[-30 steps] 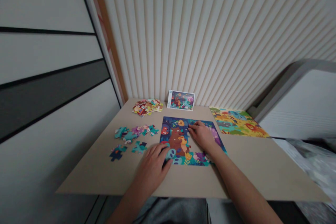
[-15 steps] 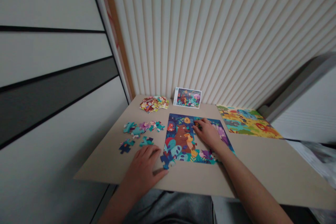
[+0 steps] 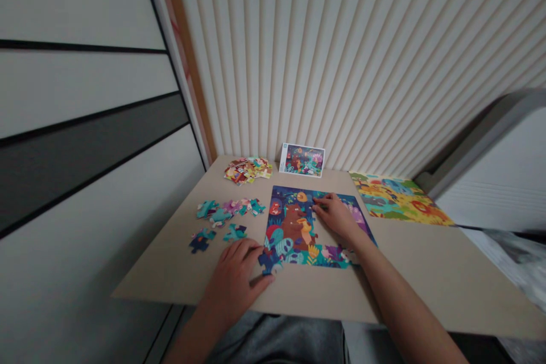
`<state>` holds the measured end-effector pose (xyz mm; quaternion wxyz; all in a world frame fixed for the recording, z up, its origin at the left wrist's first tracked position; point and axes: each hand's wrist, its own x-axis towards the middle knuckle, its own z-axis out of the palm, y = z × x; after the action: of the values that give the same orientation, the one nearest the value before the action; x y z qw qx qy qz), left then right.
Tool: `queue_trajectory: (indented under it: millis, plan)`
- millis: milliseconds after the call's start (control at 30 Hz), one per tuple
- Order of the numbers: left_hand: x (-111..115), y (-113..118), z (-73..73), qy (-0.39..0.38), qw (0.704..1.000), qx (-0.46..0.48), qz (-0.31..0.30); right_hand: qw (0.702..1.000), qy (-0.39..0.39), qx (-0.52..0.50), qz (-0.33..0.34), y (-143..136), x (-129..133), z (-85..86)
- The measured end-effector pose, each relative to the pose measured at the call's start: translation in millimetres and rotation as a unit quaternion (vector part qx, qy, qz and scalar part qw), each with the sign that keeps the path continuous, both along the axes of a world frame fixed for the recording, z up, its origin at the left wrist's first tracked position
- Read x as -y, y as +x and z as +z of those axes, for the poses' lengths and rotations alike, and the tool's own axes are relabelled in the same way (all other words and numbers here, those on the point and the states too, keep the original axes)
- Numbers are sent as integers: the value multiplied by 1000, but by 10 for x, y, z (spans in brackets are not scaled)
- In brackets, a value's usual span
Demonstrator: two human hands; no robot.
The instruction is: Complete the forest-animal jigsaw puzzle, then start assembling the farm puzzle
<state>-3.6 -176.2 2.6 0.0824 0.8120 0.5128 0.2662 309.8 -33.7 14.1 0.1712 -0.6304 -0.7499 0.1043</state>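
A partly assembled jigsaw puzzle [image 3: 294, 219] with a bear picture lies on the table, with a bare gap right of its middle. My right hand [image 3: 335, 215] rests over its upper part, fingers closed at the gap's upper edge on a dark puzzle piece, mostly hidden beneath them. Lower left, my left hand [image 3: 236, 273] lies on the table, thumb and forefinger apart. Between their tips is a dark blue puzzle piece [image 3: 267, 261], tilted at the puzzle's lower left corner; whether they grip it is unclear. Loose teal and purple pieces [image 3: 219, 216] lie beyond this hand.
A picture card [image 3: 302, 160] stands against the pleated curtain [image 3: 273, 57] at the back. Left of it is a heap of mixed pieces [image 3: 248, 170]. A yellow animal puzzle [image 3: 401, 198] lies at the right. A white panelled surface [image 3: 85, 193] borders the table's left side.
My right fingertips have shifted slightly and cover more of the dark piece at the gap's edge. My left hand stays beside the corner piece. The whole view has moved a little.
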Motion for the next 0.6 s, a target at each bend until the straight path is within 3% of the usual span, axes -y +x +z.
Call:
queue_trajectory:
  millis: [233,600]
  plan:
    - [-3,-17,-71,16,1000,1,-2,1000,11,-12,-8,-8,-2,-17]
    - [-3,-43,-114,43,999,4,-6,995,-14,-86,40,130,-169,-52]
